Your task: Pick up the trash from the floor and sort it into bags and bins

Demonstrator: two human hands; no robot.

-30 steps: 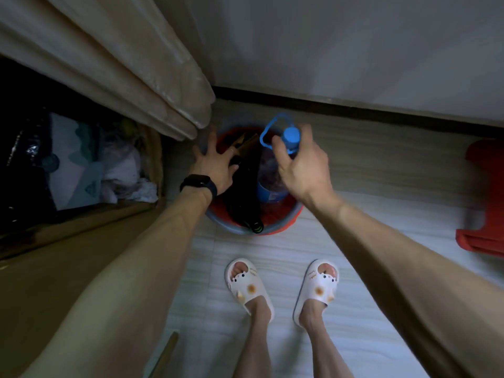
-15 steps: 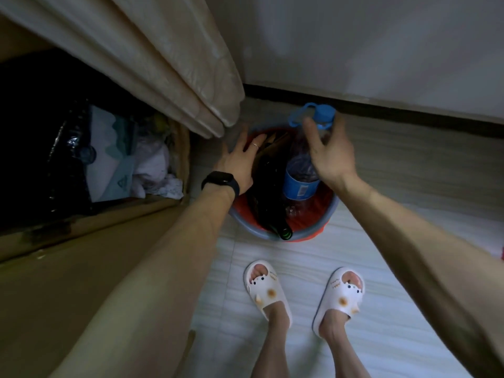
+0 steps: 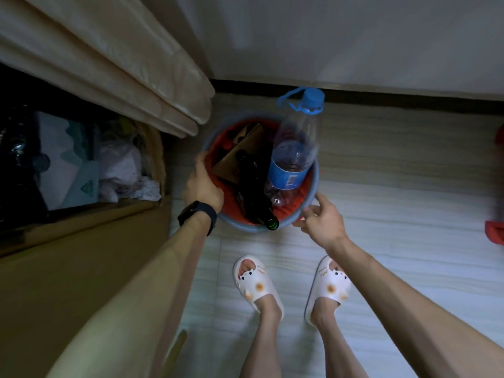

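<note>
A round bin [image 3: 313, 184] with a grey-blue rim and a red liner stands on the floor by the wall. A large clear plastic bottle [image 3: 294, 148] with a blue cap, handle and label leans upright in it. A dark glass bottle [image 3: 256, 203] and a piece of brown cardboard [image 3: 237, 156] lie beside it in the bin. My left hand [image 3: 203, 186] grips the bin's left rim. My right hand [image 3: 323, 219] pinches the rim at the front right. Neither hand touches the plastic bottle.
A cardboard box [image 3: 90, 222] lined with a black bag and holding paper and plastic waste stands at the left. A beige curtain [image 3: 109, 66] hangs above it. A red stool [image 3: 495, 230] is at the right edge. My slippered feet [image 3: 291, 285] stand on the pale floor.
My right hand let go of the plastic bottle's neck and dropped to the bin's front rim. My left hand moved from over the bin to its left rim.
</note>
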